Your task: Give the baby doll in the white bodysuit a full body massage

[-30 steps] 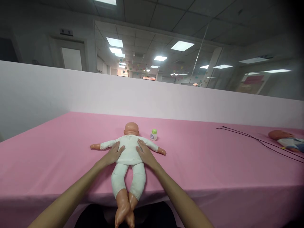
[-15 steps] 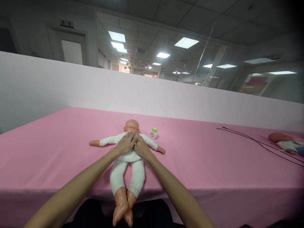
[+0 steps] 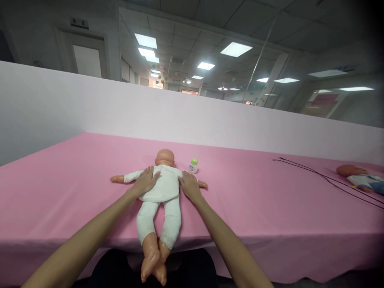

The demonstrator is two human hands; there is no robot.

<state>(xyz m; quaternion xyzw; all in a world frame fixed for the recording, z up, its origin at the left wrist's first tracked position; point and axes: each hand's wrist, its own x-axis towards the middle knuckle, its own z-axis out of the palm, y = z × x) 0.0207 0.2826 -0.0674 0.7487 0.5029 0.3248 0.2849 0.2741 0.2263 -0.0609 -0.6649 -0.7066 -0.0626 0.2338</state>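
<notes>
A baby doll (image 3: 163, 184) in white cloth lies face down, its back upward, arms spread and feet crossed past the table's front edge. My left hand (image 3: 147, 182) rests on the left side of its upper back, fingers extended and thumb apart. On the opposite side, my right hand (image 3: 190, 185) touches the doll near its right shoulder and upper arm, with its fingers stretched forward. Neither hand grasps anything. Just beyond my right hand stands a small clear bottle (image 3: 193, 166) with a green cap.
Pink cloth (image 3: 246, 200) covers the table. A second doll (image 3: 360, 178) lies at the far right, beside thin black cords (image 3: 315, 172). A low white wall (image 3: 210, 122) runs along the back, with glass above it.
My hands have moved apart from the middle of the doll's upper back to its two sides, uncovering the back. The camera view has shifted slightly.
</notes>
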